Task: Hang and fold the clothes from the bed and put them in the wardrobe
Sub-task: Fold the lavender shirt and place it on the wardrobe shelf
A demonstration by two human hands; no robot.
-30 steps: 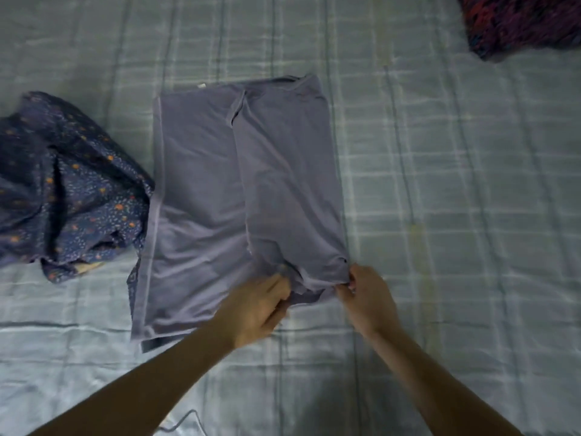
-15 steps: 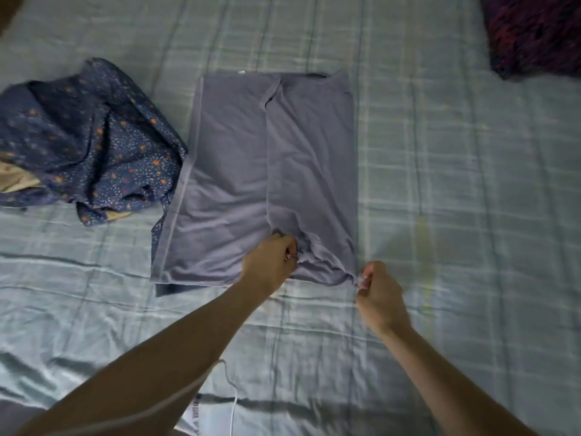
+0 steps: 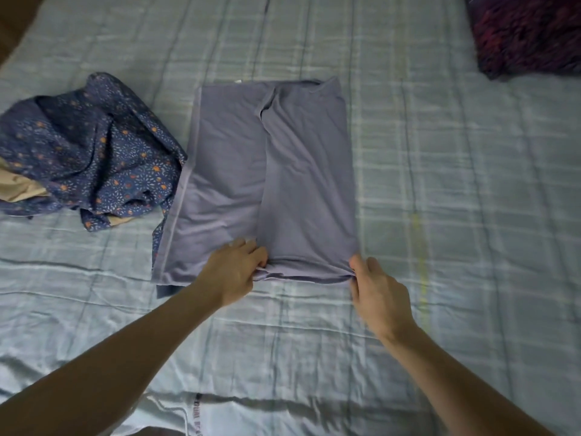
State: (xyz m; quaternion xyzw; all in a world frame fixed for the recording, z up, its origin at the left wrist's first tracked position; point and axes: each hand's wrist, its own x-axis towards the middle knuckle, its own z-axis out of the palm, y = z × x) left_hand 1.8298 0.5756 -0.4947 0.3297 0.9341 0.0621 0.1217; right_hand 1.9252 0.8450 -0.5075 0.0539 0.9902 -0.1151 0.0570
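Note:
A grey-purple garment (image 3: 267,171) lies flat on the bed, its right side folded over the middle into a long panel. My left hand (image 3: 234,269) pinches the near edge of that panel at its left corner. At the panel's right near corner, my right hand (image 3: 377,297) pinches the fabric between thumb and fingers. A crumpled dark blue garment (image 3: 91,152) with small orange and white flowers sits just left of the grey one, with a bit of beige cloth (image 3: 19,187) under it.
The bed (image 3: 456,215) wears a pale blue checked sheet. A dark red and purple fuzzy item (image 3: 528,33) lies at the far right corner. Something brown (image 3: 15,17) shows at the top left edge. White cloth (image 3: 176,416) hangs at the bottom.
Both hands have drawn the folded panel's near edge flat, removing the bunching. My head has moved, so the clothes sit further right and lower in view.

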